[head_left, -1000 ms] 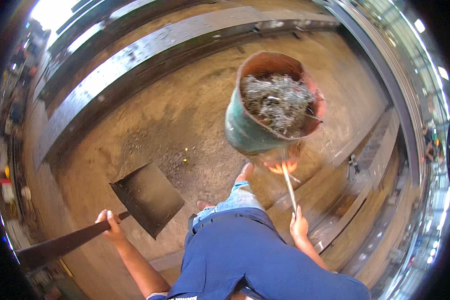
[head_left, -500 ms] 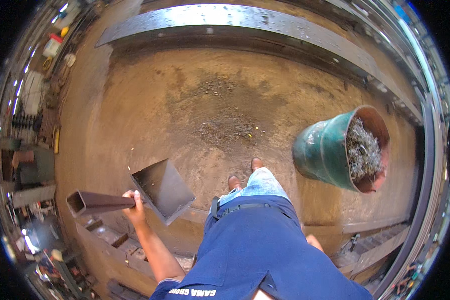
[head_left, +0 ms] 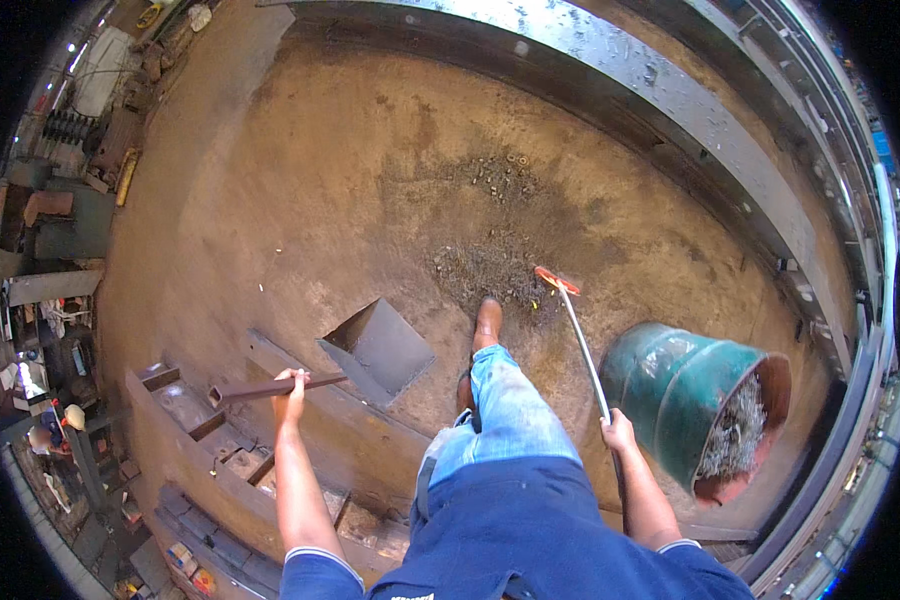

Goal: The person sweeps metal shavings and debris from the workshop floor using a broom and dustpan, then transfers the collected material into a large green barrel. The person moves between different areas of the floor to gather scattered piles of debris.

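You are in the middle of sweeping up metal scrap: your right hand is curled tight round the pale handle of the broom, whose orange head rests at the near edge of the scrap pile on the dirt floor, just ahead of your brown shoe. Your left hand is wrapped closed round the long dark handle of the metal dustpan — a boxy scoop standing on the floor to the left of your leg, apart from the pile and with its opening not clearly turned toward it. A second, thinner patch of debris lies farther out, beyond the main heap. The green bin stands at your right, tilted, already well filled with grey shavings. By my reading the gathering step is under way and the scooping has not begun. The next move calls for two things together — draw the dustpan across until its lip sits flat against the floor beside the pile, and pull the broom head through the scrap toward it in short strokes. Keep the lip pressed down, or the fine bits will likely slip beneath it. The steel beam running across the far side is well clear of your work.
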`<state>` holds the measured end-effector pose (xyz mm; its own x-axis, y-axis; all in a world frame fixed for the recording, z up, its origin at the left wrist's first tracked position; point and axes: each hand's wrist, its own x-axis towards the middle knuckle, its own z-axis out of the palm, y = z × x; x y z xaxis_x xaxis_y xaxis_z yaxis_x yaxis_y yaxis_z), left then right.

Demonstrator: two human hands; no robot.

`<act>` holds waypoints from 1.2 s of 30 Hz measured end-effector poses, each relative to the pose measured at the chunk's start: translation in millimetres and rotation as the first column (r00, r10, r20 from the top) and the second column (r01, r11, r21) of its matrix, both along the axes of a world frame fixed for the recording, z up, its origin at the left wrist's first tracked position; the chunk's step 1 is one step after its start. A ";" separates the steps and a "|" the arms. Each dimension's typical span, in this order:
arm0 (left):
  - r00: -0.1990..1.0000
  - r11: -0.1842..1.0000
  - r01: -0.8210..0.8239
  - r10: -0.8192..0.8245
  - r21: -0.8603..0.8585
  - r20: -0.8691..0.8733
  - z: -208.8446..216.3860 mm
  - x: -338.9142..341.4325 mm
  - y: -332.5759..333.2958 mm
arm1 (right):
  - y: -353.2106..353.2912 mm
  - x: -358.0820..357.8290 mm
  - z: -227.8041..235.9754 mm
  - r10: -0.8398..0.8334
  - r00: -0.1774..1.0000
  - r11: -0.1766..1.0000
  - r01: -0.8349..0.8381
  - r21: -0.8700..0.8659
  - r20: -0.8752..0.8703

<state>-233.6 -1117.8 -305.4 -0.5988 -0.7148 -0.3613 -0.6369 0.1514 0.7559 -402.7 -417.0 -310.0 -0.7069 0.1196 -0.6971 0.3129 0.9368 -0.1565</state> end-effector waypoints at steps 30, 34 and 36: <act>0.485 0.454 -0.821 0.875 0.348 0.003 -269.6 -147.8 -301.9 | -375.9 -437.5 -243.7 -0.242 0.960 0.876 0.279 -0.393 0.141; 0.410 0.349 -0.885 0.897 0.307 0.164 -288.4 -138.8 -292.9 | -376.2 -408.8 -239.9 -0.433 0.841 0.674 0.541 -0.504 0.324; 0.453 0.380 -0.884 0.839 0.272 0.302 -301.0 -149.6 -261.4 | -372.0 -386.1 -229.9 -0.413 0.840 0.668 0.541 -0.511 0.351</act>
